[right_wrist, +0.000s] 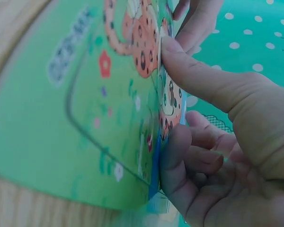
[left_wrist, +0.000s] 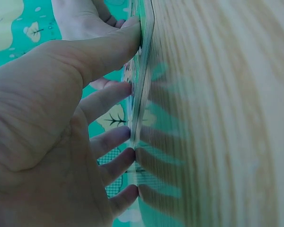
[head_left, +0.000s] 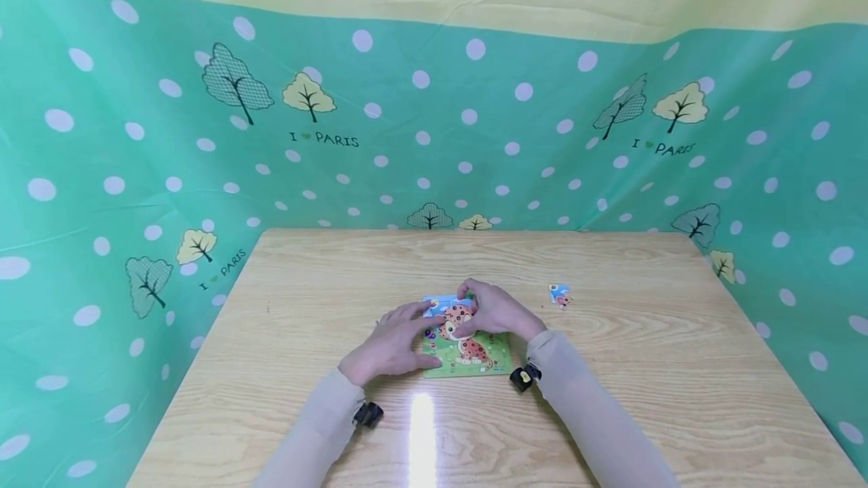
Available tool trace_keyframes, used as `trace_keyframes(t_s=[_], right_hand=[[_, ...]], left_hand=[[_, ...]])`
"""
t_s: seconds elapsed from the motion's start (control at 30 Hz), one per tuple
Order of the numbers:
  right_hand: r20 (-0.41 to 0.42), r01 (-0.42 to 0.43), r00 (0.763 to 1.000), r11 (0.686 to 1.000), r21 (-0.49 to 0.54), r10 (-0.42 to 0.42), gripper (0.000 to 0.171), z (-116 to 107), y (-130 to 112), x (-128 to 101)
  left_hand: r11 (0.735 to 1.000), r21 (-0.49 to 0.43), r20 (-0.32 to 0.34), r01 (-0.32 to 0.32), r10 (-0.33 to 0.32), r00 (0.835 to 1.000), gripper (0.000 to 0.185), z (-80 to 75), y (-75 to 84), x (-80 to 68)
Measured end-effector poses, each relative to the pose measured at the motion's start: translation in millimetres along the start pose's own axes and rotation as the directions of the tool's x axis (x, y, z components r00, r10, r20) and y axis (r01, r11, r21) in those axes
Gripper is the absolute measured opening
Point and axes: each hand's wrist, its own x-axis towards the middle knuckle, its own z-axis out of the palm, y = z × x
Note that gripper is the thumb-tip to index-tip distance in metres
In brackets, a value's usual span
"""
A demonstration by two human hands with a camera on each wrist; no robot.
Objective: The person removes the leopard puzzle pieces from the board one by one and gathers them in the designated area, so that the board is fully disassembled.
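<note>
Leopard-print cardboard puzzle piece [head_left: 458, 316], pinched by the right hand [head_left: 498, 311], should seat squarely while the left hand's [head_left: 393, 343] spread fingers steady the green puzzle board [head_left: 475, 358] mid-desk.

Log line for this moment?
left hand: steadies puzzle board | right hand: pinches leopard piece | spare piece: apart on table

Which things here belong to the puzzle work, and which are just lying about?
In the work:
- puzzle board, flat on the table
- leopard piece, pinched by the right hand
- left hand, fingers pressing on the board

Lying about:
- loose puzzle piece, apart on the table to the right
- spotted green backdrop
</note>
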Motion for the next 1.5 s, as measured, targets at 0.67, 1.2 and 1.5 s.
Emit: trace_keyframes(t_s=[0.67, 1.2, 1.5], right_hand=[[-0.143, 0.126, 0.981, 0.991, -0.05, -0.132, 0.064, 9.4, 13.3, -0.4], [-0.152, 0.072, 0.983, 0.983, -0.171, -0.099, 0.073, 5.8, 4.6, -10.7], [-0.068, 0.05, 0.996, 0.993, -0.106, -0.058, 0.071, 2.3, 1.1, -9.5]], left_hand=[[1.0, -0.01, 0.002, 0.006, -0.006, 1.0, 0.075, -0.9, 0.1, -0.6], [1.0, -0.002, 0.005, -0.005, 0.005, 1.0, 0.076, -1.2, 2.6, -0.8], [1.0, 0.004, 0.002, 0.003, -0.003, 1.0, 0.076, -0.3, 2.4, -0.3]])
